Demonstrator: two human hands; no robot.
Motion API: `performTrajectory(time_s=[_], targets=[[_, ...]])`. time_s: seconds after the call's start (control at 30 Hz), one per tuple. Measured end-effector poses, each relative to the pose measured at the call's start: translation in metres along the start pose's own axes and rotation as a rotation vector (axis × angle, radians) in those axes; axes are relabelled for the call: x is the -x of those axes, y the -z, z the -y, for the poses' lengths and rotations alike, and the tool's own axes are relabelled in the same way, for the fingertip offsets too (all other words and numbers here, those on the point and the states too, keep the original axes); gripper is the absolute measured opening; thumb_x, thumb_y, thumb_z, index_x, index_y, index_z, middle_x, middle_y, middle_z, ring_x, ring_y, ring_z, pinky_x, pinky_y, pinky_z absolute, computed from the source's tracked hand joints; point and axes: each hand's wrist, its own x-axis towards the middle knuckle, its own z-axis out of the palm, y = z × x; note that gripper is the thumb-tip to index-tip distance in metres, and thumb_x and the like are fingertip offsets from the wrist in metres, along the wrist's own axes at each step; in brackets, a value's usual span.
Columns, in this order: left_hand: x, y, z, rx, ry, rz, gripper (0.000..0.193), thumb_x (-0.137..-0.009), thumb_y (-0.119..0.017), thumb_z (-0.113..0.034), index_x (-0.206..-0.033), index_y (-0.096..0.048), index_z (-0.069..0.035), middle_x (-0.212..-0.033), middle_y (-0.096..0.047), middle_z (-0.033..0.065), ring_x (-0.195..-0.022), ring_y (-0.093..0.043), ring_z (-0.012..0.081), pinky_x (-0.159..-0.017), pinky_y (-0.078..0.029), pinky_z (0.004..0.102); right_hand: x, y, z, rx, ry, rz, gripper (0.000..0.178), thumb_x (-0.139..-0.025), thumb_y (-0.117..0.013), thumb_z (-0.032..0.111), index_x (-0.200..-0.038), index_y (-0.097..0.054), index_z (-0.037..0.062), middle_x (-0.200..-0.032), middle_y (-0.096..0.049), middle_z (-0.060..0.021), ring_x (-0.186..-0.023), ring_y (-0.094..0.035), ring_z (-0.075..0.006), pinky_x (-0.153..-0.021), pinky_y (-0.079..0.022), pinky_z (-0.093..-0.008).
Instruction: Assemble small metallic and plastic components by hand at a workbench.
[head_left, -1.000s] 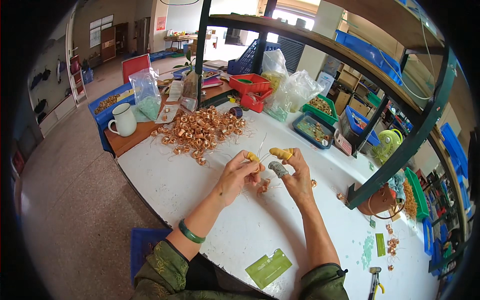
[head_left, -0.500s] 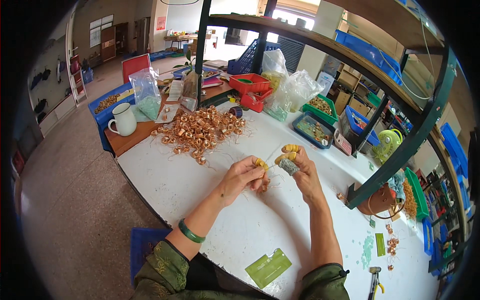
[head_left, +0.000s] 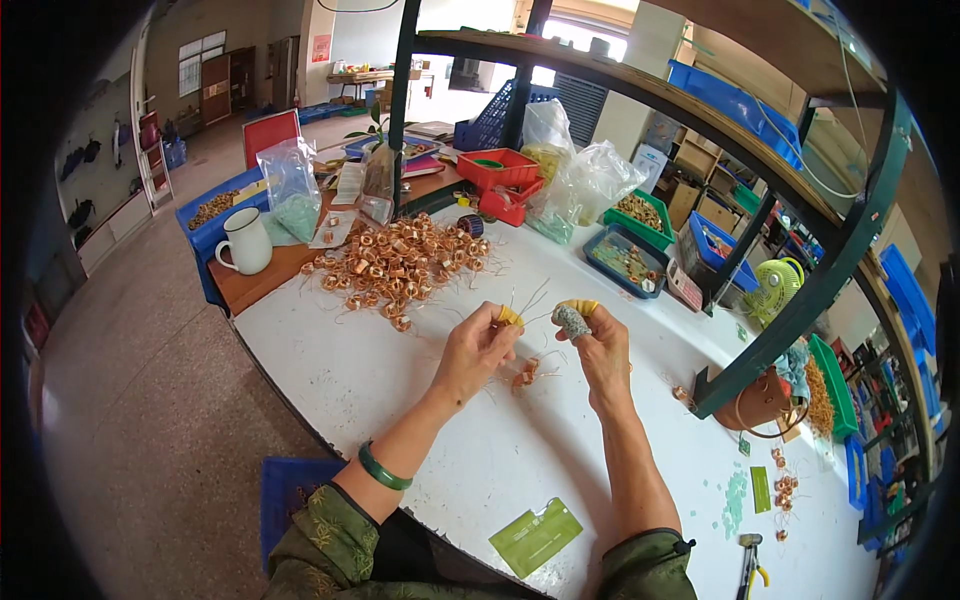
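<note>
My left hand [head_left: 478, 350] is closed in a pinch over the white table, with yellow tape round a fingertip. Thin wire leads [head_left: 530, 303] fan up from the pinch; they belong to a small copper coil whose body my fingers hide. Close on its right, my right hand [head_left: 603, 350] has its fingers curled together, one in yellow tape and one in a grey-green wrap [head_left: 571, 321]. Its fingertips are by the wire ends; whether they grip a wire is unclear. Just below, between the hands, a few copper coils [head_left: 526, 374] lie on the table.
A large heap of copper coils [head_left: 400, 262] lies behind my left hand, near a white mug [head_left: 246, 241]. Red bins [head_left: 498, 170], plastic bags and a dark tray [head_left: 625, 262] stand at the back. A dark shelf post [head_left: 800, 290] rises at right. Pliers [head_left: 752, 570] and a green packet [head_left: 537, 537] lie nearer.
My hands have drawn slightly apart. The right fingers have curled in, and the wire leads now stand up from my left hand. The coils on the table beneath show more plainly.
</note>
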Motion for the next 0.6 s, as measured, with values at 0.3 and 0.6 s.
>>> performTrajectory(time_s=[0.3, 0.6], targets=[[0.003, -0.004, -0.001, -0.196, -0.108, 0.065, 0.009, -0.089, -0.06, -0.007, -0.091, -0.052, -0.005, -0.073, -0.058, 0.002, -0.06, -0.055, 0.0088, -0.056, -0.045, 0.0212, -0.001, 0.006, -0.003, -0.094, -0.061, -0.051, 0.029, -0.082, -0.041, -0.002, -0.096, -0.066, 0.0017, -0.087, -0.066, -0.007, -0.073, -0.054, -0.0127, -0.07, -0.041, -0.0225], [0.001, -0.003, 0.001, -0.082, -0.028, 0.032, 0.009, -0.089, -0.06, -0.008, -0.091, -0.052, -0.004, -0.073, -0.058, 0.0025, -0.059, -0.055, 0.0092, -0.055, -0.045, 0.0214, 0.0, 0.004, 0.013, -0.291, -0.27, 0.013, 0.028, -0.087, -0.038, 0.004, -0.097, -0.064, 0.0018, -0.088, -0.065, -0.0079, -0.074, -0.055, -0.013, -0.072, -0.043, -0.0226]])
